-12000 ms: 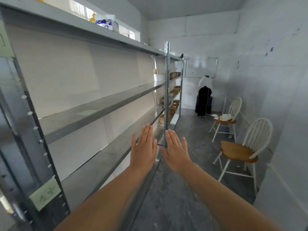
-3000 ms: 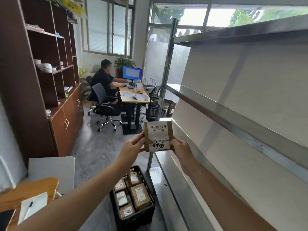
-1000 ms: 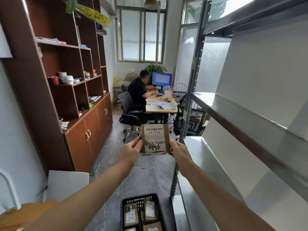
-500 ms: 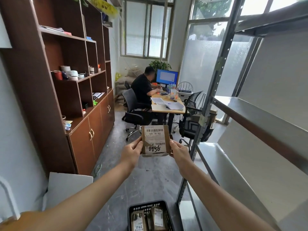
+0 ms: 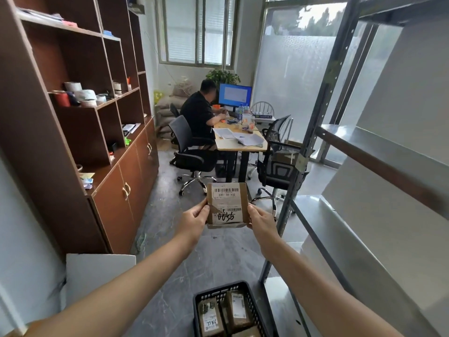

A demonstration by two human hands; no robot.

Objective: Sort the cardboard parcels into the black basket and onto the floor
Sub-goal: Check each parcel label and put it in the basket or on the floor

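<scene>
Two hands share one cardboard parcel (image 5: 227, 205): your left hand (image 5: 194, 218) pinches its left edge and your right hand (image 5: 261, 221) its right edge, thumbs on the labelled face and fingers curled behind, so neither hand is free. You hold it upright at arm's length, at 12 o'clock from you, with its face turned to you. It is a flat, nearly square box of matt brown board, slightly taller than wide, with a white shipping label, barcodes and a dark handwritten number; its bottom edge looks a little crushed. The black basket (image 5: 218, 289) sits on the floor (image 5: 218, 251) at 6 o'clock from the parcel, low and close to you, roughly midway between your forearms, so neither hand is clearly nearer. It is an openwork plastic crate with lattice walls, holding at least two labelled parcels (image 5: 211, 317) that lie flat, long axes running 12 to 6. A drop there would, by my reading, call for lowering the box and tipping it flat; bare grey stone-look floor lies at the basket's 12 o'clock. A perforated metal rack post (image 5: 301, 164) stands at 3 o'clock of your right hand.
</scene>
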